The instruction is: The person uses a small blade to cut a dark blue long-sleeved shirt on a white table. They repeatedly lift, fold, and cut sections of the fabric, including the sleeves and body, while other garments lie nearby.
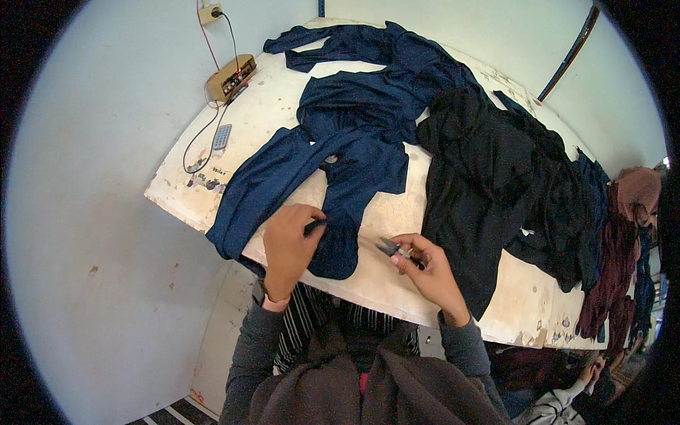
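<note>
A navy blue garment (361, 166) lies spread across the white table, its sleeve-like parts reaching toward the near edge. My left hand (287, 244) is closed on a fold of this navy cloth, fingertips pinched together; the exact spot under the fingers is partly hidden. To the right, my right hand (428, 273) holds small thread snips (389, 247), their blades pointing left toward the cloth. A gap of bare table separates the snips from the navy fabric.
A black garment (471, 177) is heaped to the right. Beyond it are maroon cloth (613, 283) and another person (634, 195). At the far left stand a wired box-shaped device (230, 78) and a small remote control (222, 137). A wall borders the table's left side.
</note>
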{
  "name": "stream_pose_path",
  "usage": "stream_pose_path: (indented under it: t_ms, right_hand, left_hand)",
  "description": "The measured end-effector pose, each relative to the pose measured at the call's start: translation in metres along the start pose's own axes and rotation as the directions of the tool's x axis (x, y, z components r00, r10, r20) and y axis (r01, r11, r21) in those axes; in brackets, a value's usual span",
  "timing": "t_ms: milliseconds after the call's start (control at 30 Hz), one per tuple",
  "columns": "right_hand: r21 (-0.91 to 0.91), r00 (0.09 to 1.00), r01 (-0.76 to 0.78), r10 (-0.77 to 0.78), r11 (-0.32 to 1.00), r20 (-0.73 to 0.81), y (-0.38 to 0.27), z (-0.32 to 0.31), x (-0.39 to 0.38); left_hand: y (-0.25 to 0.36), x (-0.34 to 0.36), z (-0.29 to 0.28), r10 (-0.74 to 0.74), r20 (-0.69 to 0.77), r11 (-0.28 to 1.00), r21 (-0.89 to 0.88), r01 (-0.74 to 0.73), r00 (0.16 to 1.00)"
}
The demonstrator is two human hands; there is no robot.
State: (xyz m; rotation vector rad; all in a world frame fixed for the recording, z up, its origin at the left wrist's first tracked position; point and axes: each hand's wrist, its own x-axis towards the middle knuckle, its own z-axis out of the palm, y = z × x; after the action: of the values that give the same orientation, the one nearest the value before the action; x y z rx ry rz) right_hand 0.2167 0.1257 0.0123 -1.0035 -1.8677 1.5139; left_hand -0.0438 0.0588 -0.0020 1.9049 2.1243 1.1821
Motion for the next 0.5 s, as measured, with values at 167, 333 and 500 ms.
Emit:
stream_pose_path:
  t_ms: [167, 333, 500]
  right_hand:
    - [-0.070, 0.985, 0.133, -0.140, 0.989, -0.099, 0.004, 0.013, -0.015]
    - [0.031, 0.981, 0.112, -0.106, 0.993, -0.162, 0.008, 0.023, -0.023]
    - [0.143, 0.989, 0.045, -0.025, 0.989, -0.143, 0.010, 0.030, -0.023]
  left_hand:
    - [0.007, -0.033, 0.011, 0.396, -0.282, 0.912, 0.009, -0.410, 0.874]
    - [0.013, -0.050, 0.012, 0.455, -0.323, 0.880, 0.017, -0.475, 0.830]
    - [0.013, -0.057, 0.014, 0.478, -0.302, 0.870, 0.030, -0.493, 0.825]
